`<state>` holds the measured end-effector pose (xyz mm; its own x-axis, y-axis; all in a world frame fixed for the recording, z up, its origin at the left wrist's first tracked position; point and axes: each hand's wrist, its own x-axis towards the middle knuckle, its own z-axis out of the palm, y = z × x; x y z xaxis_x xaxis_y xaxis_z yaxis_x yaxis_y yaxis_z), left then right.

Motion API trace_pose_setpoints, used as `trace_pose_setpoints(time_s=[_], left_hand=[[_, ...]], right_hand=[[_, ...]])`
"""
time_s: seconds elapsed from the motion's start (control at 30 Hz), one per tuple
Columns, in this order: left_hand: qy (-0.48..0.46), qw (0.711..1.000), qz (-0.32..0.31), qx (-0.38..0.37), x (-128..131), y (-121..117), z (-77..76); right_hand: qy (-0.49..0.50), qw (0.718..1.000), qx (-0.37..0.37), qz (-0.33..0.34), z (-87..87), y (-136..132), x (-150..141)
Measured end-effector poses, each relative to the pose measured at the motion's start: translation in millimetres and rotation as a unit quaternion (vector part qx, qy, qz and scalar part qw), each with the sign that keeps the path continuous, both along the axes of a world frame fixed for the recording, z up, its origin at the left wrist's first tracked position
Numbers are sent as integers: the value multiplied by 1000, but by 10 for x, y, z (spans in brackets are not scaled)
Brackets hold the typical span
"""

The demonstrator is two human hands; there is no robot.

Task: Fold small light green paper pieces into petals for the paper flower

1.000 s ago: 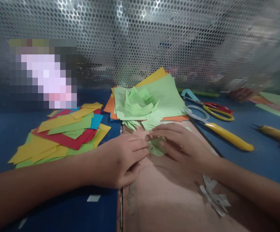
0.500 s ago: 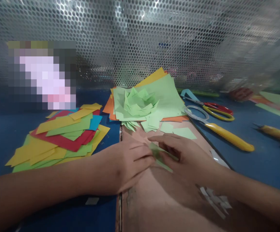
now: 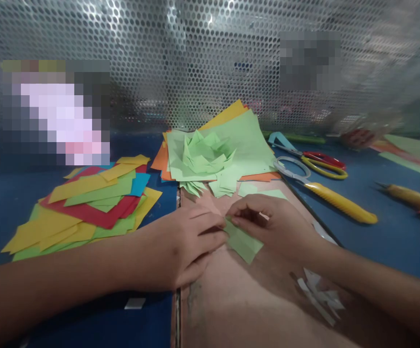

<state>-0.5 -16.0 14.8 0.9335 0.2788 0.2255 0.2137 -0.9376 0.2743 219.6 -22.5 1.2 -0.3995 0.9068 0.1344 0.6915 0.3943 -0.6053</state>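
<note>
A small light green paper piece lies on the brown board between my two hands. My left hand rests flat beside it, fingertips pressing its left edge. My right hand is curled, its fingers pinching the paper's upper corner. Just beyond the hands lie several small folded green pieces. Behind them a folded green paper flower sits on a stack of green, orange and yellow sheets.
A heap of yellow, red, green and blue paper strips covers the blue table at left. Scissors and a yellow-handled cutter lie at right, another yellow tool farther right. White scraps lie near my right forearm. Perforated metal screen behind.
My right hand has drawn in from flat over the paper to a pinch on its upper corner. The green piece now lies flatter and more exposed. My left hand has hardly moved.
</note>
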Motion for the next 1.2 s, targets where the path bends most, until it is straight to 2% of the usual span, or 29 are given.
trace_pose_setpoints(time_s=[0.1,0.27,0.37,0.73,1.2], left_hand=[[-3,1000,-1,1,4,-2,2],[3,1000,2,-12,9,2,1],[-2,1000,1,-12,7,6,-1],[1,1000,5,-14,8,1,14],[-6,1000,2,-9,2,14,-12]], right_hand=[[-6,1000,25,8,1,6,18],[-1,983,140,119,-7,53,64],[-10,972,178,154,-19,69,94],[-62,955,226,181,-2,48,123],[-78,953,213,203,25,53,127]])
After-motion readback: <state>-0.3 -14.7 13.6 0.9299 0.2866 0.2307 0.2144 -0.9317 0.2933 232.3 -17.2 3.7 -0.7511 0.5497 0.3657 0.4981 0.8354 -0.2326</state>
